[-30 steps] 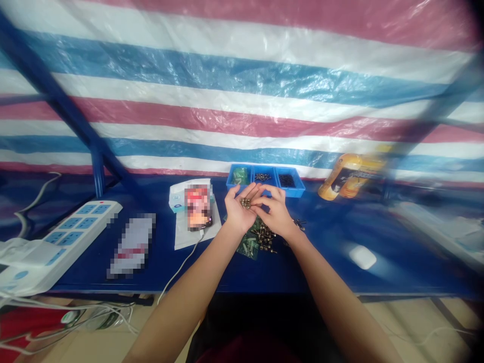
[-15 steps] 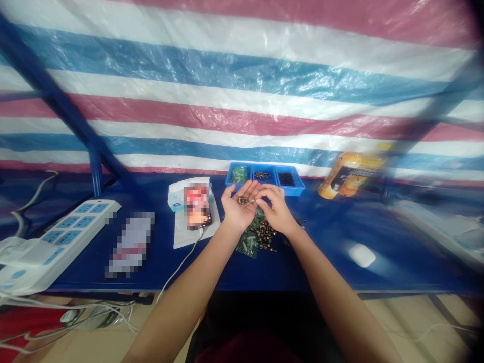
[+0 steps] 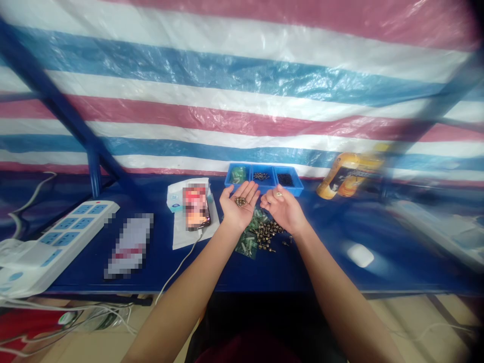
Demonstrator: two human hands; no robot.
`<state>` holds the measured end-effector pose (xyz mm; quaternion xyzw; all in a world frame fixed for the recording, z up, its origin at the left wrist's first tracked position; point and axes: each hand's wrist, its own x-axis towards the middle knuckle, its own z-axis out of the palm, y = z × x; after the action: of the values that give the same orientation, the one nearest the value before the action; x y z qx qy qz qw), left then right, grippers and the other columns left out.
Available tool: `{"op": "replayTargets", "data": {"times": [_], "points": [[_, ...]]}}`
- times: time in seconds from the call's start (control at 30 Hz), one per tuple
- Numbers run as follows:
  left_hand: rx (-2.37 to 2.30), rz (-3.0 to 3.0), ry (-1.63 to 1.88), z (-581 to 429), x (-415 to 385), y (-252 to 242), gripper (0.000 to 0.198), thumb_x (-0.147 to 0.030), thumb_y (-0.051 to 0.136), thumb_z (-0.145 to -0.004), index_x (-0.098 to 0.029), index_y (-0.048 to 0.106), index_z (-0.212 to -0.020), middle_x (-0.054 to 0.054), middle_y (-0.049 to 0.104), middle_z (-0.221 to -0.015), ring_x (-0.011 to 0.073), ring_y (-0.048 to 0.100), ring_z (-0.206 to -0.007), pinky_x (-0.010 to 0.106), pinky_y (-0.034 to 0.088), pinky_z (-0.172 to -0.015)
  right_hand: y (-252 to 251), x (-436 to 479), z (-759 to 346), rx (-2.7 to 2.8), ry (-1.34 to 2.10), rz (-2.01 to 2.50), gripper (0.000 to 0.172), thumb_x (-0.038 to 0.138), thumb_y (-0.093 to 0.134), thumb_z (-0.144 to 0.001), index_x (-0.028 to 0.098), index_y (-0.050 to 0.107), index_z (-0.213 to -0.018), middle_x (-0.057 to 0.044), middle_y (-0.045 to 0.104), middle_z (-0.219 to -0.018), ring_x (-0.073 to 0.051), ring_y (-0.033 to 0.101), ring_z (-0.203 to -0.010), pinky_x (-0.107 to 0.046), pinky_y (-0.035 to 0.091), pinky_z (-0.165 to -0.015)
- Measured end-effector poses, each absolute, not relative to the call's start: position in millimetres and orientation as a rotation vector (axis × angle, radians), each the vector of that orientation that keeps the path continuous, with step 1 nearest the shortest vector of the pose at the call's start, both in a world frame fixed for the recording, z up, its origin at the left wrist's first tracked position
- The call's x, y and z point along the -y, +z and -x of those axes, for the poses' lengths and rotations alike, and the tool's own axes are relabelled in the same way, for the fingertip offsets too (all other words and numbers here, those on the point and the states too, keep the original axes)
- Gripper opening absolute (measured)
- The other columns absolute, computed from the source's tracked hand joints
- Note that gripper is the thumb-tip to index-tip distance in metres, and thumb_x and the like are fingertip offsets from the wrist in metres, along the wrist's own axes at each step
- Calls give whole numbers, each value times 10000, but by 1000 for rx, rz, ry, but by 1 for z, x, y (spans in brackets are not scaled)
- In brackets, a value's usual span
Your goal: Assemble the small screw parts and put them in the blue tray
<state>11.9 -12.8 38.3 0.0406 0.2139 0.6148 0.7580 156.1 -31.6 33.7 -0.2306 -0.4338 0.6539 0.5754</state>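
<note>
Pieces of brass-coloured metal (image 3: 241,201) lie on the palm of the left hand (image 3: 239,214), whose fingers are stretched open. The right hand (image 3: 284,209) has its fingers curled inward, gripping one small shiny piece (image 3: 279,194). Just beyond, a blue tray (image 3: 297,191) has three compartments: green packet (image 3: 238,174) at left, metal parts (image 3: 261,176) in middle, black parts (image 3: 285,179) at right. Between the forearms, a metal heap (image 3: 267,234) lies beside green bags (image 3: 247,242) on the blue table (image 3: 325,262), before a striped sheet (image 3: 242,101).
</note>
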Motion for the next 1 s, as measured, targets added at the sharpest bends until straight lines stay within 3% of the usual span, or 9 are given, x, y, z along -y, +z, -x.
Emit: {"op": "replayTargets", "data": {"times": [0.17, 0.3, 0.4, 0.53, 0.7, 0.8, 0.87, 0.93, 1.0], "points": [[-453, -77, 1350, -12, 13, 39, 595, -310, 527, -855, -13, 545, -1369, 238, 675, -1241, 310, 658, -1179, 382, 572, -951, 41, 35, -163, 878, 1632, 472, 497, 440, 615, -894, 239, 267, -602, 39, 281, -598, -169, 483, -678, -332, 483, -737], [-450, -72, 1345, -11, 13, 38, 599, -298, 524, -853, -33, 536, -1390, 232, 670, -1253, 303, 654, -1189, 375, 567, -962, 34, 24, -166, 863, 1565, 708, 490, 503, 616, -874, 250, 276, -630, 57, 276, -569, -143, 394, -557, -289, 436, -577], [-449, -75, 1349, -10, 13, 39, 604, -295, 524, -854, -39, 529, -1401, 232, 670, -1253, 302, 653, -1190, 376, 566, -963, 25, 16, -167, 805, 1499, 918, 433, 519, 693, -806, 244, 384, -678, 79, 318, -550, -104, 312, -473, -249, 318, -456], [-458, -71, 1353, -11, 15, 41, 616, -294, 530, -851, -30, 523, -1407, 235, 670, -1251, 304, 649, -1196, 374, 566, -964, 18, 11, -168, 737, 1401, 1001, 446, 573, 754, -732, 263, 560, -987, 57, 564, -676, -81, 375, -460, -225, 252, -423], [-460, -74, 1349, -11, 15, 41, 593, -299, 529, -853, -32, 547, -1382, 233, 676, -1239, 305, 651, -1191, 376, 571, -953, 15, 11, -166, 947, 1264, 1108, 411, 570, 689, -779, 230, 640, -1005, 50, 516, -640, -76, 337, -448, -226, 219, -415], [-467, -83, 1336, -12, 13, 38, 554, -310, 533, -853, -38, 586, -1332, 229, 680, -1230, 308, 661, -1169, 383, 585, -916, 11, 14, -160, 1283, 941, 1162, 322, 501, 682, -812, 235, 685, -993, -1, 582, -756, -135, 505, -612, -273, 421, -541], [-474, -101, 1331, -13, 12, 35, 510, -317, 540, -851, -48, 625, -1276, 223, 688, -1218, 304, 676, -1136, 376, 596, -881, 8, 17, -156, 1527, 601, 1174, 289, 451, 679, -836, 255, 716, -1044, -65, 628, -1012, -219, 594, -931, -386, 506, -801], [-483, -126, 1328, -14, 12, 34, 474, -322, 553, -845, -48, 657, -1218, 218, 698, -1198, 298, 687, -1107, 360, 601, -852, 4, 19, -153, 1707, 319, 1183, 261, 402, 664, -866, 292, 734, -1092, -88, 556, -1273, -289, 495, -1236, -502, 410, -1031], [-493, -140, 1313, -15, 12, 34, 448, -319, 561, -841, -50, 677, -1180, 212, 709, -1174, 296, 690, -1096, 352, 599, -847, 0, 21, -152, 1832, 183, 1206, 245, 368, 641, -892, 324, 746, -1108, -76, 464, -1412, -327, 376, -1368, -566, 312, -1108]]}}
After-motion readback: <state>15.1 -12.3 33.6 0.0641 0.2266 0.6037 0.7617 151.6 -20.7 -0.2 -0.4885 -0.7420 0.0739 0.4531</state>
